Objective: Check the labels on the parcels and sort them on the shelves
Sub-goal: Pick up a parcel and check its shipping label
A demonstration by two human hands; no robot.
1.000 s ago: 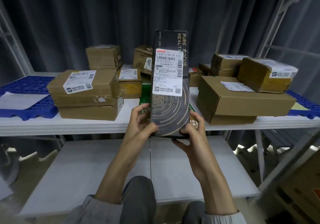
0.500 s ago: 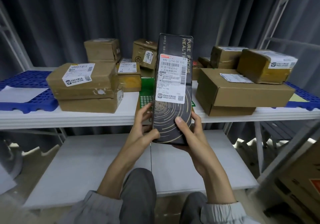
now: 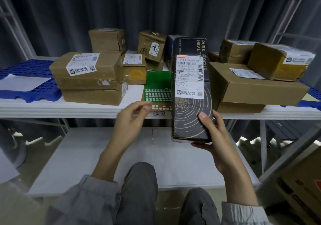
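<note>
Parcel in black wrap (image 3: 191, 89), tall and narrow with gold rings printed on it, is standing upright right of the frame's centre, its lower end sitting in the person's right hand (image 3: 215, 138); the thumb (image 3: 205, 122) is pressing on the front face while the fingers are curling under and behind the base. Its white shipping label (image 3: 189, 77) is facing the camera, readable in its top line and too fine below that. Only the head view is showing any of this. The left hand (image 3: 132, 115) is hovering free just left of the parcel, apart from it, fingers loosely bent and holding nothing. Judging by how one hand is carrying it by the bottom end without sagging, I'd say it is fairly light and stiff, a rigid carton under smooth film. That film looks glossy, so it may be slippery, and being tall it could tip forward from a base-only hold; taking it at mid-height across the narrow sides, with the second hand steadying the top, seems safer. Behind it, across the middle of the frame, the upper shelf (image 3: 69, 108) is carrying brown cartons (image 3: 90, 75) on both sides and a green sheet (image 3: 157, 85) at the centre, above a small tag (image 3: 159, 114) on the shelf edge.
</note>
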